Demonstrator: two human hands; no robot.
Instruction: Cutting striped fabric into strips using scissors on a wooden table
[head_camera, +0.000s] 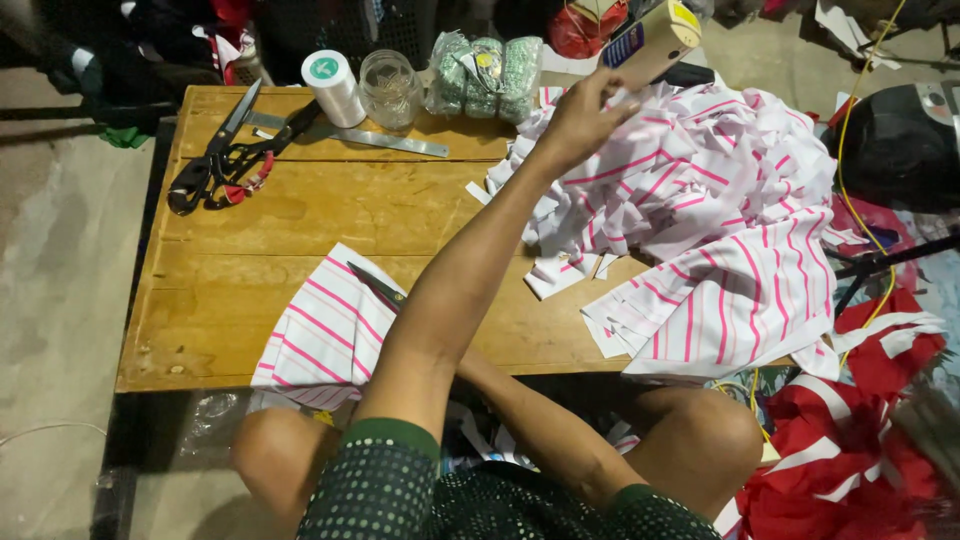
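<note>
Left hand: It is stretched up to the upper middle of the frame. The fingers are curled around a flat tan block with a yellow and blue label at its top end.
Tan block: It sits in the left hand, tilted, above the far edge of the table, near the top of the frame.
Right hand: The right arm goes under the left arm toward the lower middle of the frame. The hand is hidden, so I cannot tell if its fingers are open or closed.
Small scissors: They lie on a folded pink-striped cloth piece at the near edge of the table, just beside the left arm.
Cloth pile: Lots of white pieces with pink stripes are heaped on the right side of the table.
Wooden table: It fills the middle of the frame.
Big black scissors: They lie at the upper left of the table.
Metal ruler: It lies flat beside the big scissors.
White thread spool: It stands at the far edge of the table, next to a clear glass jar.
Red cloth: It lies on the floor at the lower right.
</note>
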